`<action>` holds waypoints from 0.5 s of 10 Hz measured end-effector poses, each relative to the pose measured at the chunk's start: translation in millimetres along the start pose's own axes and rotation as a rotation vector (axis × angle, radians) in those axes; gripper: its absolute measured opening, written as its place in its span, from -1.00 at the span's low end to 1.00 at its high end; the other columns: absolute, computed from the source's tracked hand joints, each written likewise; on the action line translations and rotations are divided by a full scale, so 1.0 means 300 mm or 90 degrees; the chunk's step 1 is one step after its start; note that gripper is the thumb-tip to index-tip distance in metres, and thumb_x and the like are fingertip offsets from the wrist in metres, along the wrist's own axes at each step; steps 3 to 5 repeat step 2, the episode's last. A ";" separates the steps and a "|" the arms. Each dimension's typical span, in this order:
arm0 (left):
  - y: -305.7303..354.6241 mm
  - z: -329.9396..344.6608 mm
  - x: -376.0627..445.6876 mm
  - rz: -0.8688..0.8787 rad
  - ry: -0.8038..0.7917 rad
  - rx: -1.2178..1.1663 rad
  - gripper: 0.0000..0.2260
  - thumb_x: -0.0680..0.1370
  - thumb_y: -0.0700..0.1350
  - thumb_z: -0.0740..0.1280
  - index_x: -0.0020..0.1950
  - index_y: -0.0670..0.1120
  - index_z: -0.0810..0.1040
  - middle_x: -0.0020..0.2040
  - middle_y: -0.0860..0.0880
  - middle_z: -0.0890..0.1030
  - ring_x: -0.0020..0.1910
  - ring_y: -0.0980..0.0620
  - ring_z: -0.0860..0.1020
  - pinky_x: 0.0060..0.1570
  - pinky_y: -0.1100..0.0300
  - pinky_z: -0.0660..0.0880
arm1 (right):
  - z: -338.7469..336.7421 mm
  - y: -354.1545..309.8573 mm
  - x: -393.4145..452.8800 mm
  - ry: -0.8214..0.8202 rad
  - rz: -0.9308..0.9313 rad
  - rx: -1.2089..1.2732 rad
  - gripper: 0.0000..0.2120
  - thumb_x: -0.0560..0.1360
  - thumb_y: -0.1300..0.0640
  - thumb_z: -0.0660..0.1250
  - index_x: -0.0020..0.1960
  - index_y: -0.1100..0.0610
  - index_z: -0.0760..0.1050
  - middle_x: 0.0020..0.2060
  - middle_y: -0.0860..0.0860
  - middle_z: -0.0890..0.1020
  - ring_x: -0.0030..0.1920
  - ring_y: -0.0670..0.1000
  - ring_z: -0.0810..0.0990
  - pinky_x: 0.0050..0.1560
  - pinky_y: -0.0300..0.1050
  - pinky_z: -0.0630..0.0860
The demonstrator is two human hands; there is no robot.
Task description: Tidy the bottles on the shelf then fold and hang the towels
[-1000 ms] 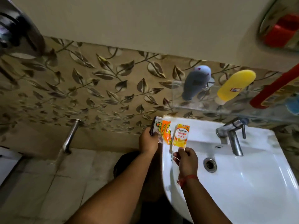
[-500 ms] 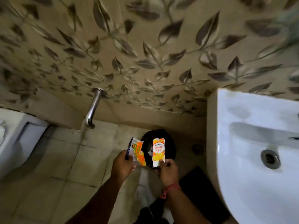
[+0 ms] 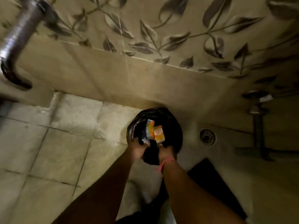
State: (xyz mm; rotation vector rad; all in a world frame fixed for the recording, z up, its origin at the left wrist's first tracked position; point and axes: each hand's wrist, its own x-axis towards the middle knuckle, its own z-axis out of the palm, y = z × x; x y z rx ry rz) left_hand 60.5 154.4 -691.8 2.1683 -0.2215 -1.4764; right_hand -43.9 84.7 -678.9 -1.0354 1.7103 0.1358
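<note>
Chrome pipe [image 3: 17, 38] juts from the leaf-patterned wall tiles [image 3: 161, 29] at the far left, above pale floor tiles [image 3: 64, 135]. Further right, the left hand [image 3: 137, 150] reaches over a bin lined with a black bag [image 3: 174, 126], its fingers curled round a white and orange packet [image 3: 149, 129] that pokes up over the bin's mouth. Just beside it, the right hand [image 3: 165, 153], a red thread at its wrist, pinches the bottom of a small yellow carton [image 3: 159, 133], also held over the bin. Both packets sit close together, nearly touching. Right of the bin lies a round floor drain [image 3: 207, 136], and beyond it a dark valve and pipe [image 3: 257, 120] against the wall. Blur hides finer detail.
</note>
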 end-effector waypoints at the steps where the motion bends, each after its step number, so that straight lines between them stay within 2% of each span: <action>1: -0.034 0.012 -0.073 0.002 -0.031 0.004 -0.48 0.65 0.06 0.25 0.55 -0.12 0.27 0.49 -0.19 0.39 0.44 -0.17 0.41 0.35 0.06 0.37 | -0.021 0.051 -0.038 0.003 0.023 -0.057 -0.55 0.61 0.11 0.24 0.41 0.33 0.32 0.38 0.23 0.45 0.36 0.22 0.45 0.30 -0.08 0.41; 2: -0.018 -0.015 -0.235 0.034 -0.040 -0.015 -0.53 0.65 0.14 0.20 0.53 0.01 0.33 0.41 -0.07 0.52 0.38 -0.07 0.49 0.24 0.16 0.41 | -0.073 0.069 -0.188 -0.028 -0.003 -0.088 -0.49 0.59 0.04 0.27 0.45 0.25 0.30 0.38 0.25 0.44 0.35 0.24 0.45 0.32 -0.03 0.39; 5: -0.018 -0.015 -0.235 0.034 -0.040 -0.015 -0.53 0.65 0.14 0.20 0.53 0.01 0.33 0.41 -0.07 0.52 0.38 -0.07 0.49 0.24 0.16 0.41 | -0.073 0.069 -0.188 -0.028 -0.003 -0.088 -0.49 0.59 0.04 0.27 0.45 0.25 0.30 0.38 0.25 0.44 0.35 0.24 0.45 0.32 -0.03 0.39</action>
